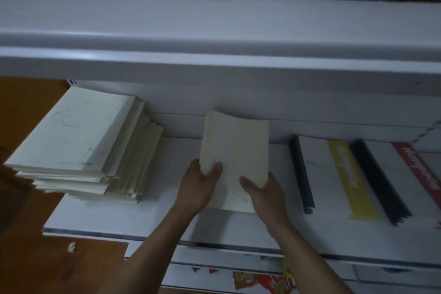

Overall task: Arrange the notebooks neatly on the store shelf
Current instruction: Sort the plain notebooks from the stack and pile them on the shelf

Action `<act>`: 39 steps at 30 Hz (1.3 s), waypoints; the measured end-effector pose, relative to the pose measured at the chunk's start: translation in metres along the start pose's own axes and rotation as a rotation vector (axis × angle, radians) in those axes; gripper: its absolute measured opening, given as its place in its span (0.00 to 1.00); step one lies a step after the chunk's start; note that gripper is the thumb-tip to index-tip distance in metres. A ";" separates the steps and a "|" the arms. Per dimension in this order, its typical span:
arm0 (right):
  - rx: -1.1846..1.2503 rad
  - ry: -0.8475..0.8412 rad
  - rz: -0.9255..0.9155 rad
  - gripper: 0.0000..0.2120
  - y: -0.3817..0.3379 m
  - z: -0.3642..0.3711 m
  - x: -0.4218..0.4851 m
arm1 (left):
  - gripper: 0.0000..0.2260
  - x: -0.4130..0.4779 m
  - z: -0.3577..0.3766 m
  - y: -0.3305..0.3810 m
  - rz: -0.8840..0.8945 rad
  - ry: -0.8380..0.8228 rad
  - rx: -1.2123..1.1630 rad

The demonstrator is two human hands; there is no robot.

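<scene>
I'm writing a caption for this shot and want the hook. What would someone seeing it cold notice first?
Two bare hands, left and right, holding a small batch of cream paper notebooks at mid-shelf, its far end curling upward. Left of it sits a tall, ragged stack of cream notebooks overhanging the white shelf. On the right lie flat white notebooks with black spines, one with a yellow band, one with a red band.
</scene>
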State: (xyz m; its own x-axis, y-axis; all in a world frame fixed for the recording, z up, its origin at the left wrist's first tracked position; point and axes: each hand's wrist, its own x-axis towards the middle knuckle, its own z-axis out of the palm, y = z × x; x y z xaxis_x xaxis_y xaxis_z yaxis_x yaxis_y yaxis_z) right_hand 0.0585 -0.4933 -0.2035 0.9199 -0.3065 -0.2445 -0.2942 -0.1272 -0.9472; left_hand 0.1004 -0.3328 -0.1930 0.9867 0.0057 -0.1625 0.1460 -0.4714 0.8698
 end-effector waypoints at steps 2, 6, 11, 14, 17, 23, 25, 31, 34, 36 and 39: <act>-0.081 -0.022 0.051 0.19 -0.003 -0.004 0.007 | 0.29 0.011 0.005 -0.001 -0.050 -0.032 0.106; -0.285 -0.017 0.112 0.22 0.000 -0.001 0.016 | 0.28 0.020 0.010 -0.009 -0.124 -0.011 0.264; -0.564 -0.021 0.084 0.31 -0.001 -0.006 0.022 | 0.28 0.020 0.010 -0.005 -0.140 -0.014 0.252; -0.504 -0.020 0.098 0.37 -0.002 -0.010 0.022 | 0.27 0.013 0.013 -0.001 -0.135 -0.024 0.231; -0.432 -0.002 0.075 0.41 0.001 -0.012 0.017 | 0.23 0.000 0.014 -0.002 -0.110 -0.010 0.085; -0.460 -0.029 0.014 0.33 0.005 -0.011 0.011 | 0.12 -0.021 0.023 0.001 -0.040 0.050 -0.010; -0.481 -0.043 0.015 0.35 0.003 -0.010 0.012 | 0.11 -0.022 0.025 0.005 -0.032 0.082 -0.017; -0.558 -0.104 0.040 0.39 -0.002 -0.015 0.012 | 0.17 -0.023 0.015 0.009 -0.098 0.028 -0.026; -0.657 -0.071 -0.020 0.41 -0.014 -0.015 0.005 | 0.25 -0.023 -0.003 0.006 -0.101 0.037 0.143; -0.706 0.024 -0.180 0.42 -0.029 -0.007 -0.003 | 0.26 -0.028 -0.023 0.007 -0.005 0.126 0.234; -0.622 0.008 -0.349 0.39 -0.059 0.019 -0.016 | 0.22 -0.039 -0.060 0.019 0.134 0.218 0.322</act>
State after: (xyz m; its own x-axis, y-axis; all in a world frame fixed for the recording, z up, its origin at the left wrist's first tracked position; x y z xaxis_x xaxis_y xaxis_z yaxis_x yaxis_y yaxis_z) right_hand 0.0662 -0.4627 -0.1476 0.9861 -0.1564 0.0554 -0.0784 -0.7331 -0.6756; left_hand 0.0690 -0.2892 -0.1428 0.9926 0.0957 0.0744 0.0196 -0.7323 0.6807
